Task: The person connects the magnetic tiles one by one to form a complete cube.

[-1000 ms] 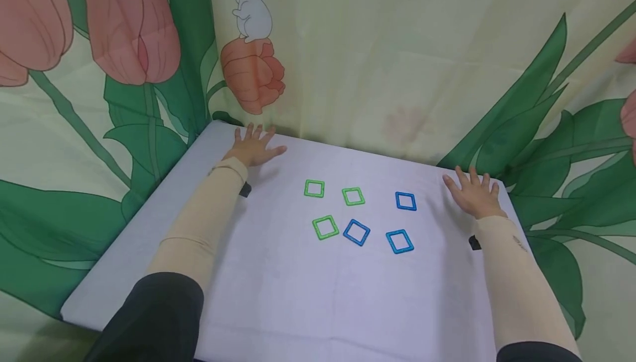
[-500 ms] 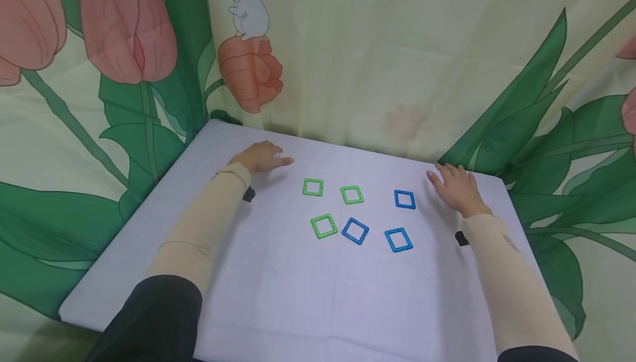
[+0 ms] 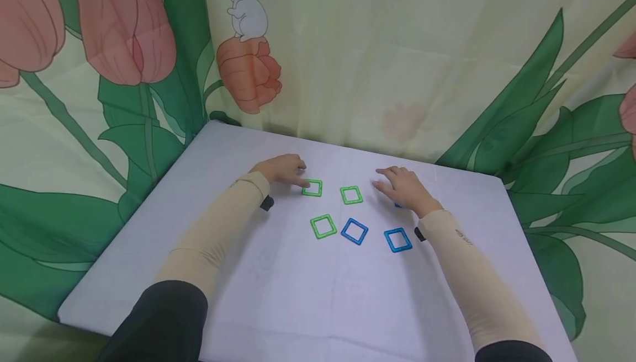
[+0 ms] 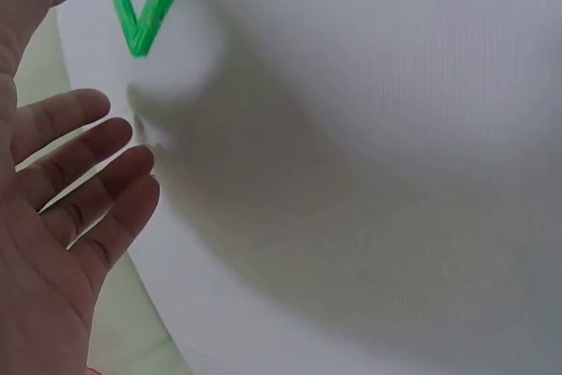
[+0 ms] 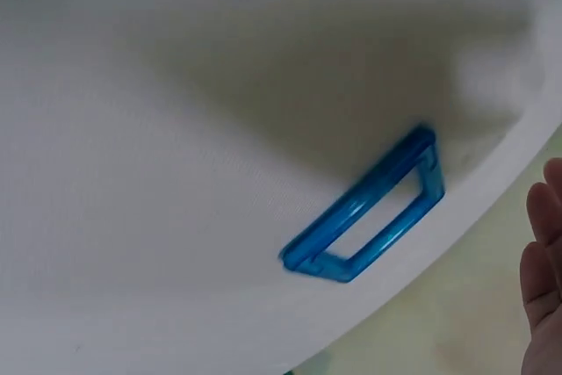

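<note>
My left hand (image 3: 285,170) is at the far-left green square frame (image 3: 312,195), its thumb over the frame's left side. Whether they touch is unclear. In the left wrist view the fingers (image 4: 105,186) are spread and hold nothing, with the green frame (image 4: 145,28) beyond them. The right hand (image 3: 404,190), also holding nothing, reaches leftward over the far-right blue square frame (image 3: 398,205) and mostly hides it. That blue frame (image 5: 360,208) lies flat on the table in the right wrist view. Another green frame (image 3: 351,202) lies between the hands.
Nearer on the white table (image 3: 278,296) lie a third green frame (image 3: 323,236), a tilted blue frame (image 3: 355,241) and another blue frame (image 3: 398,249). A curtain (image 3: 338,75) printed with tulips hangs behind the table's far edge.
Both hands have come inward from the table's far corners toward the frames. The left moved right and nearer; the right moved left, over a blue frame. The frames lie as before.
</note>
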The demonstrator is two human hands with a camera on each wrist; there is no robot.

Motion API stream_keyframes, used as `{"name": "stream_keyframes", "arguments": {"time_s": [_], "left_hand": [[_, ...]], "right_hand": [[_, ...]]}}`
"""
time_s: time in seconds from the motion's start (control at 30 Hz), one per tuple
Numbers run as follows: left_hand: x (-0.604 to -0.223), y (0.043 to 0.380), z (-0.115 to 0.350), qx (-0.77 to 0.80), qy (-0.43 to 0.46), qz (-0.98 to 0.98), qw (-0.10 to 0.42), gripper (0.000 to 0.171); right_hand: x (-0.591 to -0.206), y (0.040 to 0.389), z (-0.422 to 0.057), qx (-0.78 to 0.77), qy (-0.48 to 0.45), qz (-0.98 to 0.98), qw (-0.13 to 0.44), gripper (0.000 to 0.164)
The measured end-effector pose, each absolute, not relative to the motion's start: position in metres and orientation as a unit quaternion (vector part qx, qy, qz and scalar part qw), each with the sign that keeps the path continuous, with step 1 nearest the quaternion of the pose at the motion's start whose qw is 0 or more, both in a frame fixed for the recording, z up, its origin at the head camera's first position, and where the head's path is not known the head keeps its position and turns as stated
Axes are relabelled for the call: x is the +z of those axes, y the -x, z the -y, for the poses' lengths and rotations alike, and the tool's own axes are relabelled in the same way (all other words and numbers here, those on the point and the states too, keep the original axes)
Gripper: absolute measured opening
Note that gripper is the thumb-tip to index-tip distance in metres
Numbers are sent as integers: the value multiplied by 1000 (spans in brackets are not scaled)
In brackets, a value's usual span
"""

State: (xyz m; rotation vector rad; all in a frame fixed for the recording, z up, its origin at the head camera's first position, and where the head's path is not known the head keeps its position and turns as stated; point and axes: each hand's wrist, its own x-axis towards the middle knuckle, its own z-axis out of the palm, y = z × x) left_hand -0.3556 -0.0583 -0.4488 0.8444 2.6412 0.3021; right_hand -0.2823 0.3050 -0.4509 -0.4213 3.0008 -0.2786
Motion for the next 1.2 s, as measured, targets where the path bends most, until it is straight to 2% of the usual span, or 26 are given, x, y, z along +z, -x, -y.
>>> {"name": "stream_keyframes", "arguments": {"time_s": [0.17, 0.43, 0.93, 1.2], "left_hand": [[-454, 351, 50, 111, -303, -928, 185, 75], [-462, 346, 39, 108, -323, -923, 178, 72], [-467, 345, 24, 104, -322, -924, 180, 62], [-469, 343, 17, 167, -310, -921, 166, 61]], "right_hand": [[-460, 285, -280, -90, 156, -979, 92, 70], [-469, 287, -271, -90, 133, -978, 134, 82], [-470, 287, -263, -106, 131, -977, 127, 55], [-468, 287, -258, -104, 135, -977, 126, 55]]}}
